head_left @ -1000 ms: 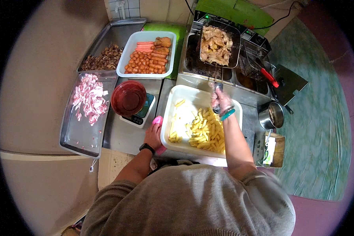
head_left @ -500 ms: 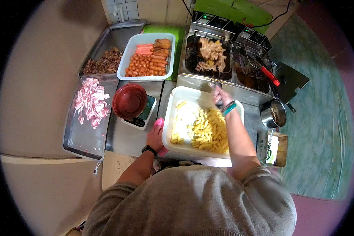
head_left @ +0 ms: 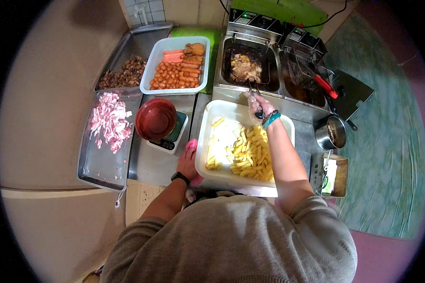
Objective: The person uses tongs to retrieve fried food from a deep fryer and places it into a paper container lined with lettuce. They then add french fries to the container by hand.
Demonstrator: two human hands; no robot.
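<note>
My right hand (head_left: pixel 259 106), in a clear plastic glove, is closed round the dark handle of a wire fryer basket (head_left: pixel 266 73). Pale battered pieces (head_left: pixel 245 69) lie in the basket, which sits down in the left well of the fryer (head_left: pixel 225 79). Beneath my right wrist stands a white tub (head_left: pixel 206 137) with cut yellow fries (head_left: pixel 251 153). At the counter's front edge, beside the tub, my left hand (head_left: pixel 188 164) grips a pink cloth (head_left: pixel 192 143); its fingers partly hide it.
A red bowl (head_left: pixel 156 119) stands on a scale (head_left: pixel 177 134). Left are trays of raw sliced meat (head_left: pixel 109 120) and browned meat (head_left: pixel 127 73). Behind, a pale tub (head_left: pixel 174 45) holds sausages. Right are a red-handled basket (head_left: pixel 326 87), a metal pot (head_left: pixel 329 133) and a box (head_left: pixel 339 177).
The basket has come down into the left well, and the pieces have settled together in it. My right hand has shifted slightly left and forward; my left hand stays on the cloth.
</note>
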